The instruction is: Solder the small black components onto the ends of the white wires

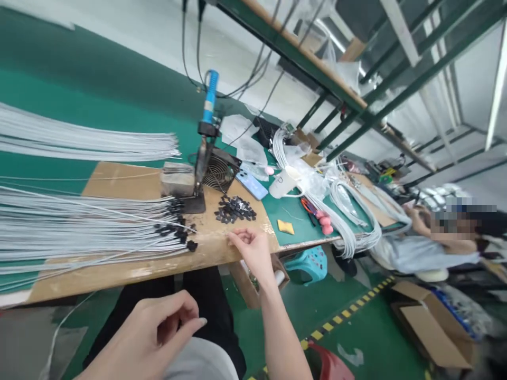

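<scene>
My left hand (158,327) hovers over my lap, in front of the board's near edge. Its fingers are curled in toward the thumb, and nothing shows in them. My right hand (251,248) is at the near edge of the brown board (214,240), fingers drawn together; anything between them is too small to make out. Just beyond it lies a pile of small black connectors (235,209). To the left, a bundle of light grey cables (87,224) ends in black pieces (180,224).
A blue-handled soldering iron (209,100) stands upright beside a black fan (219,170). Nearby are a phone (251,182), a white mug (284,182), a yellow sponge (285,227) and coiled cables (352,216). More cables (91,138) lie behind. A person (431,248) sits at right.
</scene>
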A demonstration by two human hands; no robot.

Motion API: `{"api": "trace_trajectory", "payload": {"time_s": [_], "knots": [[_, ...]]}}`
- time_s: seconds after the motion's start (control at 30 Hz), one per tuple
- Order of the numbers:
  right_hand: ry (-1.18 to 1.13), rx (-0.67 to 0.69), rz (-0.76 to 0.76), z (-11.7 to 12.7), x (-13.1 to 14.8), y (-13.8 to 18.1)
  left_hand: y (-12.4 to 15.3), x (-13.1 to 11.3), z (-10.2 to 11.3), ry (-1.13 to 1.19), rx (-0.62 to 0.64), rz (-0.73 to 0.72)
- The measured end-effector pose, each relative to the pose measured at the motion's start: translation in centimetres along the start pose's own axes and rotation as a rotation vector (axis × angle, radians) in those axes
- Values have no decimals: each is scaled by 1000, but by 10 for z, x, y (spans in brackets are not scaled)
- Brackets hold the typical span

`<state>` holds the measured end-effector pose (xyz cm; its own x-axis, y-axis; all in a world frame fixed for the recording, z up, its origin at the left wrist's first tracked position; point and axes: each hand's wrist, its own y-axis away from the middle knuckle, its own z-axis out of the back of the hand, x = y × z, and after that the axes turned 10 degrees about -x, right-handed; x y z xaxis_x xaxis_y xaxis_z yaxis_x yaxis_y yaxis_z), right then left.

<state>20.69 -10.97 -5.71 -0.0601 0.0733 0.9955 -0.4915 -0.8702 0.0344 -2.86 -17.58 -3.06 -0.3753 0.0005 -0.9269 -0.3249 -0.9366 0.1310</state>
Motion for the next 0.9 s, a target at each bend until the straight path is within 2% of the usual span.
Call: {"api": "trace_trajectory", "payload": {"time_s": [0.13, 0.23, 0.33, 0.4, 0.43, 0.5, 0.6, 0.73, 0.9], "knots": [[12, -39, -4, -15, 16, 7, -12, 8, 28, 129, -58, 24], [-85, -53, -54, -16, 34, 34, -25, 7, 30, 190, -53, -26], [-224, -64, -110, -26, 47, 59, -39, 2, 20, 192, 115, -58], [-477, -64, -156, -34, 51, 64, -49, -2, 14, 170, 273, -48], [-565, -64, -170, -36, 52, 63, -53, -3, 13, 172, 328, -34], [-649, -52, -170, -37, 52, 55, -61, -6, 16, 205, 357, 11], [-573, -50, -76, -26, 50, 40, -66, -10, 26, 230, 325, 104], [-436, -92, 61, -6, 47, 23, -64, -9, 36, 165, 365, 188], [-418, -118, 89, 12, 45, 8, -55, -1, 42, 97, 385, 219]]}}
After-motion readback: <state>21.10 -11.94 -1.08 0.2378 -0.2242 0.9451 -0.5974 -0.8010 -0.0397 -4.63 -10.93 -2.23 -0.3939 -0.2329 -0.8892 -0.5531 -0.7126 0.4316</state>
